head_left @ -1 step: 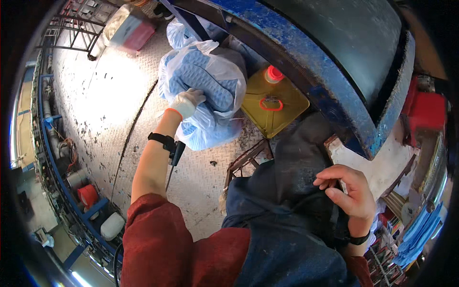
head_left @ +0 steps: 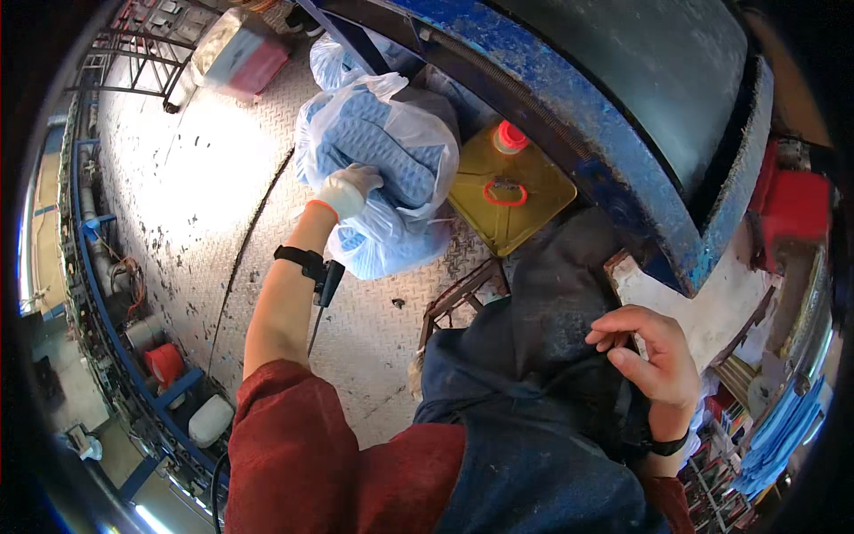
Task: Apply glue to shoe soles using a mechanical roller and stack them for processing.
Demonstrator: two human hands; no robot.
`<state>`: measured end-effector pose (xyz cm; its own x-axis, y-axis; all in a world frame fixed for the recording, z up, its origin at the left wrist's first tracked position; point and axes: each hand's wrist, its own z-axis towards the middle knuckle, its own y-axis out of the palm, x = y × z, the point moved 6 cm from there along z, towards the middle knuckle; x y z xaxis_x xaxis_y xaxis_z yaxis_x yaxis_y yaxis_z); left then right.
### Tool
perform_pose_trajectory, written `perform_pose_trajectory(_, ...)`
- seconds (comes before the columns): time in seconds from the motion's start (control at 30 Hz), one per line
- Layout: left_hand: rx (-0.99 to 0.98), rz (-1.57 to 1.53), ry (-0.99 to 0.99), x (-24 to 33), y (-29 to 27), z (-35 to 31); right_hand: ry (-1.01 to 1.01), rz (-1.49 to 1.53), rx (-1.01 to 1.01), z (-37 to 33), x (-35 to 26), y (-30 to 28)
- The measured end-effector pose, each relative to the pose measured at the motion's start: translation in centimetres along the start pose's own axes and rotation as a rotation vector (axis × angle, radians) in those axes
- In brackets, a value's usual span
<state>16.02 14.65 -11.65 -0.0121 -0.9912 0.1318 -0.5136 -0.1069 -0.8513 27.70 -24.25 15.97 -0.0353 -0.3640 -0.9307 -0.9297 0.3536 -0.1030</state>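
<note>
My left hand [head_left: 349, 190], in a white glove with an orange cuff, reaches into a thin whitish plastic bag [head_left: 427, 133]. Its fingers curl against one of several blue sole-shaped pieces [head_left: 405, 171] with a bumpy surface; the fingertips are partly hidden. More blue shows through the lower part of the bag [head_left: 391, 249]. My bare right hand [head_left: 654, 356] hovers by my dark-clothed leg, fingers loosely bent, thumb apart, nothing in it.
Right of the bag stands a yellow-olive jerrycan [head_left: 520, 205] with a red cap. A blue metal machine frame [head_left: 614, 142] overhangs it. A rail-edged conveyor [head_left: 116, 329] runs along the left. Blue cloths [head_left: 778, 436] hang at the lower right; a red-and-white box [head_left: 240, 58] sits far left.
</note>
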Motion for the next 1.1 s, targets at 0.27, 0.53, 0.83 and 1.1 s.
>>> perform_pose_trajectory(0.27,-0.182,0.263,-0.084,3.9,-1.3,-0.1,0.022,0.004,-0.006,0.6,1.0,0.5)
perform_pose_trajectory(0.53,-0.114,-0.139,-0.199,2.7,-0.6,-1.4,0.012,-0.009,-0.004,0.8,0.9,0.8)
perform_pose_trajectory(0.83,-0.199,0.358,-0.065,4.6,0.0,-1.8,0.001,-0.015,0.008,0.8,0.8,0.8)
perform_pose_trajectory(1.1,-0.309,0.337,0.027,3.2,2.7,-3.7,-0.028,-0.039,0.021,0.4,0.9,0.4)
